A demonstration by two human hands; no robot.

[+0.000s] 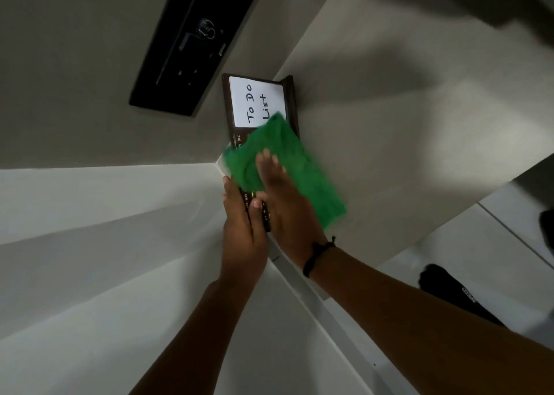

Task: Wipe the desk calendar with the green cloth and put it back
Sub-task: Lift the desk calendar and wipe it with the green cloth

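Note:
The desk calendar (233, 111) is a dark brown board with a white "To Do List" pad at its far end and month labels along one edge. It stands on a beige shelf surface (389, 130). My left hand (244, 226) grips its near end, thumb across the face. My right hand (280, 196) lies flat on the green cloth (299, 160), pressing it against the calendar's middle. The cloth hides the middle of the board and hangs off to the right. A black cord bracelet is on my right wrist.
A black panel with sockets and switches (192, 44) is set in the beige wall above left. White cabinet surfaces (90, 244) fill the lower left. A white ledge edge (302, 274) runs under my wrists. A dark object (449, 292) lies on the floor at the right.

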